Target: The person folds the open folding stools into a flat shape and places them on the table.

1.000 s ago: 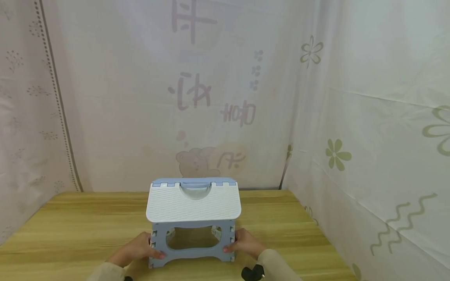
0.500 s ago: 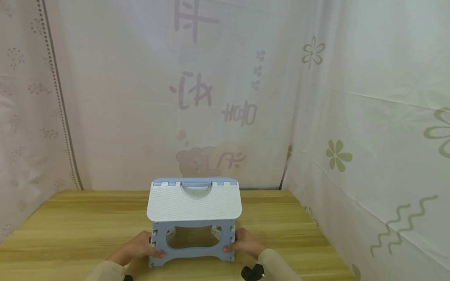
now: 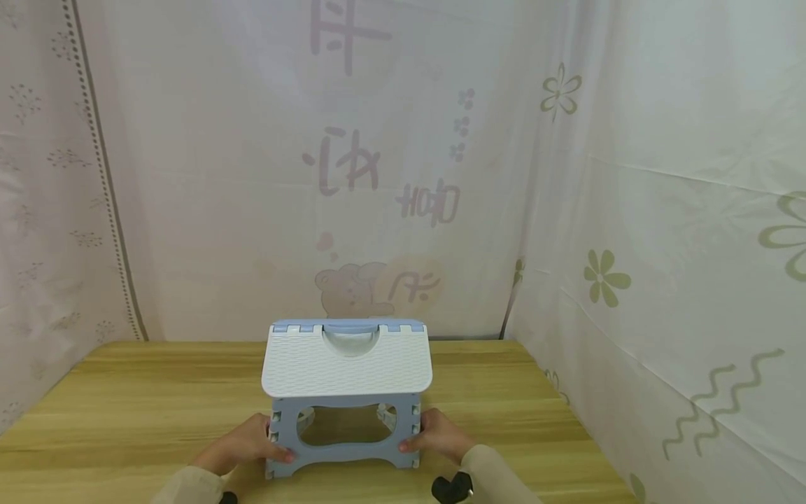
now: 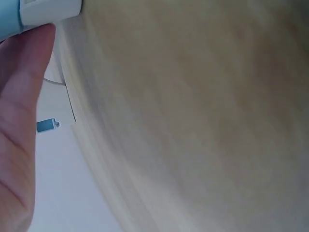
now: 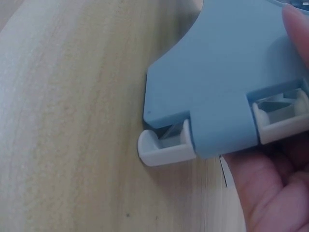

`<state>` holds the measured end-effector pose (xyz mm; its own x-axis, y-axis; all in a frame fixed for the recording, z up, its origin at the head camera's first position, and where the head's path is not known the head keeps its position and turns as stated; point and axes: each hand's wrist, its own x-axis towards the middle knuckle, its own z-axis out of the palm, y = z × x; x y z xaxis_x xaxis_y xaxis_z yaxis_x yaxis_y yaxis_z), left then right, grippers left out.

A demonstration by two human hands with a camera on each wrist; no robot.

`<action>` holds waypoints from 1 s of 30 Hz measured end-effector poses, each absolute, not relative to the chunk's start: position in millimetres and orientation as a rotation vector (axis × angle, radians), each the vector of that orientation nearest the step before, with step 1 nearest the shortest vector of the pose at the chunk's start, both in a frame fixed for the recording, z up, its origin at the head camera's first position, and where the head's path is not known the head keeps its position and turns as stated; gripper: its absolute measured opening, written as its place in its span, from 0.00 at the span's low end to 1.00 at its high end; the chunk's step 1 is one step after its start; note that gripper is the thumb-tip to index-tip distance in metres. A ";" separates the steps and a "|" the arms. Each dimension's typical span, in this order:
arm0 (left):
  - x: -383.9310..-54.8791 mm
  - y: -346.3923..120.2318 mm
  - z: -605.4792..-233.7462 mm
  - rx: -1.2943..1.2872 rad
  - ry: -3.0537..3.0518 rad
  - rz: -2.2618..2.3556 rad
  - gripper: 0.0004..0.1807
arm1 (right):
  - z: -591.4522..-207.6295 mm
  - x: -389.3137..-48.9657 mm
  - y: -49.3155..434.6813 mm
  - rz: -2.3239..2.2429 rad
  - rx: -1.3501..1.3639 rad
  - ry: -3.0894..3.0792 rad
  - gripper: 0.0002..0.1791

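A folding step stool (image 3: pixel 346 364) with a white woven-textured top and blue legs stands on the wooden table. Its near half of the top slopes down toward me, and a blue handle runs along the far edge. My left hand (image 3: pixel 248 444) grips the left side of the front leg panel, thumb on its face, fingers behind. On the right side my right hand (image 3: pixel 441 437) holds the same panel, thumb pressed on its front. In the right wrist view the blue leg (image 5: pixel 217 67) shows white hinge pieces. The left wrist view catches only a corner of the stool (image 4: pixel 48 9).
The wooden table (image 3: pixel 157 392) extends to both sides of the stool. Pale printed curtains hang behind the table (image 3: pixel 220 210) and along the right side (image 3: pixel 661 210). A dark wrist strap (image 3: pixel 453 488) sits on the right sleeve.
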<state>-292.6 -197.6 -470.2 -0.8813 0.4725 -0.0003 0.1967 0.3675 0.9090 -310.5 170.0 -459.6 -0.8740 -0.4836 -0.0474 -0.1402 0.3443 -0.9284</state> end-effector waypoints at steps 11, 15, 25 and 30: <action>-292.4 -197.6 -470.0 0.593 2.333 1.551 0.26 | -457.2 -308.5 169.0 -1.517 -0.537 2.330 0.18; -292.1 -197.7 -470.6 0.608 2.326 1.566 0.25 | -456.7 -308.1 168.4 -1.516 -0.527 2.329 0.18; -290.3 -197.9 -469.2 0.568 2.315 1.552 0.25 | -458.9 -307.6 168.0 -1.522 -0.512 2.350 0.20; -290.4 -198.1 -470.1 0.553 2.315 1.555 0.24 | -460.2 -308.0 166.3 -1.526 -0.511 2.355 0.19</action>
<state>-290.4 -198.1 -470.1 -0.8818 0.4705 -0.0314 0.1491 0.3413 0.9281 -308.0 166.3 -460.2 -0.8955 -0.4426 -0.0477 -0.1372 0.3763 -0.9163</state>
